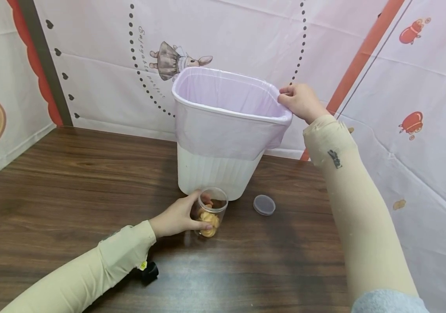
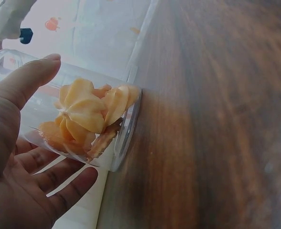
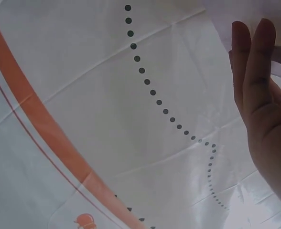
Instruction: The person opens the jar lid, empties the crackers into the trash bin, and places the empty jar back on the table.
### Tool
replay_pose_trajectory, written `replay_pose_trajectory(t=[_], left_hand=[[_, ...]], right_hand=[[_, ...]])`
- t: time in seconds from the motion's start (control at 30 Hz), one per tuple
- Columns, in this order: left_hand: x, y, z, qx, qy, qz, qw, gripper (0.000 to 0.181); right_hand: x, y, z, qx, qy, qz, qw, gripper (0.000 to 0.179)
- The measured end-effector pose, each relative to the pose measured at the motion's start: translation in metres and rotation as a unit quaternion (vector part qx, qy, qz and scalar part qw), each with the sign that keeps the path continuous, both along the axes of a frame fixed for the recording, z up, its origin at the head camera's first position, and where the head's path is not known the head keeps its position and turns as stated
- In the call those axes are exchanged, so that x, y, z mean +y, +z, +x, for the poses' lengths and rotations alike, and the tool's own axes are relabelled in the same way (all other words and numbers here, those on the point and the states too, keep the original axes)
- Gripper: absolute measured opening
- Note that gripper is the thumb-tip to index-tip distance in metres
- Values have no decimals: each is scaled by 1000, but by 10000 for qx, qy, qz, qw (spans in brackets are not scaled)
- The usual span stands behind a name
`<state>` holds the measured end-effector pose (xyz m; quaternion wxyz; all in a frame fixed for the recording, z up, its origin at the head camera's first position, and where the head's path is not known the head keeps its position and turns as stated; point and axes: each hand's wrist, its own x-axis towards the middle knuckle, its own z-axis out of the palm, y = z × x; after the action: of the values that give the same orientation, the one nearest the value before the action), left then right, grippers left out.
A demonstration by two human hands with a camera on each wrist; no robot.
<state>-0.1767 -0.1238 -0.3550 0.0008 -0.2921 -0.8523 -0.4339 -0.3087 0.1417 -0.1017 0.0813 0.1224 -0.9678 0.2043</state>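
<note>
A grey cuff point(image 1: 389, 302) sits at five o'clock; beyond it, the right hand point(image 1: 303, 102) pinches the bin point(image 1: 219, 169) at its rim's three-o'clock edge. At the bin's six, the left hand point(image 1: 179, 218) grips the jar point(image 1: 218, 210); lid point(image 1: 264, 205) at the jar's three, tabletop point(image 1: 89, 182) stretching toward nine.

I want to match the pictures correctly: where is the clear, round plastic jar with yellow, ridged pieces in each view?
Head: jar a little below centre, in the left hand.
Left wrist: jar left of centre, sideways in the picture.
Right wrist: not in it.
Shared landmark: the pale printed backdrop sheet, in all three views.
</note>
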Motion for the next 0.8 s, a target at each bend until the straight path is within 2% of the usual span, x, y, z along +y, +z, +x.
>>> replay_pose_trajectory(t=[0.37, 0.6, 0.8], left_hand=[[0, 1, 1, -120, -1, -23, 9999, 63], [0, 2, 1, -185, 23, -55, 9998, 66], [1, 1, 0, -194, 61, -46, 9998, 68]], right_hand=[[4, -8, -1, -389, 214, -1012, 9939, 50], [5, -8, 1, -623, 267, -1371, 9882, 51], [3, -8, 1, -774, 277, -1459, 9859, 51]])
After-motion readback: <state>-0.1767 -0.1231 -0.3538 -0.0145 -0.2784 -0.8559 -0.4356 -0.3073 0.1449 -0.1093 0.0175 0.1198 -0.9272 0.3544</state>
